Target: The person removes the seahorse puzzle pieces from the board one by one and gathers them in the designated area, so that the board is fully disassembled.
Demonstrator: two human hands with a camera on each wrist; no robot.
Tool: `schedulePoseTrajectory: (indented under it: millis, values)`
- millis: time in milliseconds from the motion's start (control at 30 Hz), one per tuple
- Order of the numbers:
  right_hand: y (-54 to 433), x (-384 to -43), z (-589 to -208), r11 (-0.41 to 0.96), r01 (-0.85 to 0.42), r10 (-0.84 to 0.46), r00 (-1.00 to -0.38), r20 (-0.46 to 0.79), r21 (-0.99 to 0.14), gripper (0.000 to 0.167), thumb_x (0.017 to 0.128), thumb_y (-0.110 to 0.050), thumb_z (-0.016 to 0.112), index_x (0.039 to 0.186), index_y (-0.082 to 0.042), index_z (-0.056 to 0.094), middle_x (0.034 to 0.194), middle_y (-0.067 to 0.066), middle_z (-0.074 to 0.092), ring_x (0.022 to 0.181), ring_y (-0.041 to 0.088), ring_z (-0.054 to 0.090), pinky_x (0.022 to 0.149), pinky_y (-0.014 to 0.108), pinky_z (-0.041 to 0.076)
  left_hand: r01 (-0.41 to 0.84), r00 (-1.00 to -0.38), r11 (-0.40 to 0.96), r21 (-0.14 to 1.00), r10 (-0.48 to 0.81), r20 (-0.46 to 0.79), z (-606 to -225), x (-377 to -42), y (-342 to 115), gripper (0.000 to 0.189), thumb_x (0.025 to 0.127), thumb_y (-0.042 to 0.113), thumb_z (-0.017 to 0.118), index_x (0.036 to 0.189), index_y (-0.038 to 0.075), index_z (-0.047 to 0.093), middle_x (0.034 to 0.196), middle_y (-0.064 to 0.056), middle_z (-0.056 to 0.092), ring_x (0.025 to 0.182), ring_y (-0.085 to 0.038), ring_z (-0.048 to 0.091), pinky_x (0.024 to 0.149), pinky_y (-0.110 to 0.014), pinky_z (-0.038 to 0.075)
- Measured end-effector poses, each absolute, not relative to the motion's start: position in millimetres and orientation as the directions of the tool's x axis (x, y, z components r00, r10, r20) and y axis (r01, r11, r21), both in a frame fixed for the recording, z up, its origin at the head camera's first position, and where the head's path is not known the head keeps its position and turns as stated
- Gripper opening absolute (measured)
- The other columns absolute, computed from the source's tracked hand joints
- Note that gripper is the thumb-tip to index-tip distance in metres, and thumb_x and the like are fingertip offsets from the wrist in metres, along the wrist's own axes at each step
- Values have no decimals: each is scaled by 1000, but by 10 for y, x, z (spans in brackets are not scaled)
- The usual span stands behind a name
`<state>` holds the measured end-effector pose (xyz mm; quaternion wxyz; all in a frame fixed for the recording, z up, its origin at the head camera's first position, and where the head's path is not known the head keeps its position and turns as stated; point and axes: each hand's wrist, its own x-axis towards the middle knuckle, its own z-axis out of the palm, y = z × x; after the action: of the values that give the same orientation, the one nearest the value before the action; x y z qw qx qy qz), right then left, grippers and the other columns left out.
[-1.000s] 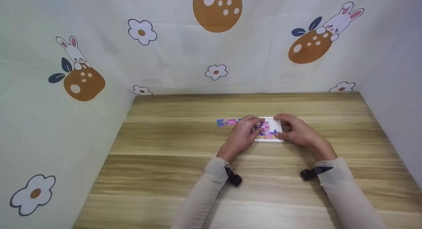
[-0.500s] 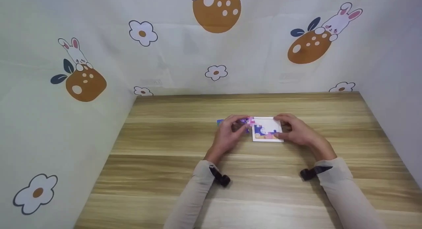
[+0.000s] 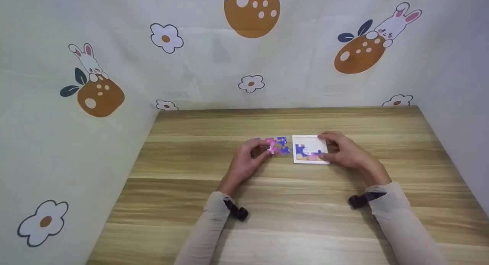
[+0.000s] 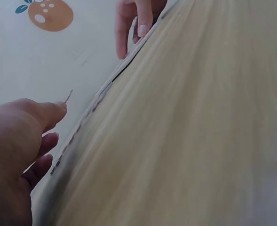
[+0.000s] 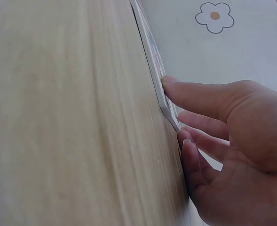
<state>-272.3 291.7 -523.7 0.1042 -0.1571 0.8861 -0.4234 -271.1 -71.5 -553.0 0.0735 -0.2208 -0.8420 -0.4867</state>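
My left hand pinches a pink jigsaw puzzle piece just above the loose pieces. In the left wrist view this puzzle piece appears edge-on and tilted at the fingertips. A white puzzle tray lies flat on the table, to the right of the loose pieces. Blue, pink and orange pieces fill its lower part, and its upper part shows bare white. With my right hand I grip the tray's right side. The right wrist view shows the thumb on top and the fingers along the edge.
Several loose blue and pink puzzle pieces lie left of the tray, some partly behind my left hand. The wood-grain table meets a patterned cloth wall at its far edge and sides.
My left hand has moved left from over the tray to the loose pieces, carrying a pink piece away with it. The right hand and the tray have stayed in place.
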Motion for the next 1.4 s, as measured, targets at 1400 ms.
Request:
schedulePoseTrajectory:
  millis: [1400]
  values:
    - [2917, -2729, -5218, 610, -196, -381, -922, -67, -768, 70, 96, -19, 84, 156, -1, 53, 168, 27, 40, 149, 49, 46, 127, 65, 34, 507, -861, 622, 597, 399, 315, -5340, -2708, -551, 22, 97, 23, 82, 115, 9, 82, 117, -6, 79, 116, -24, 71, 108, -40, 56]
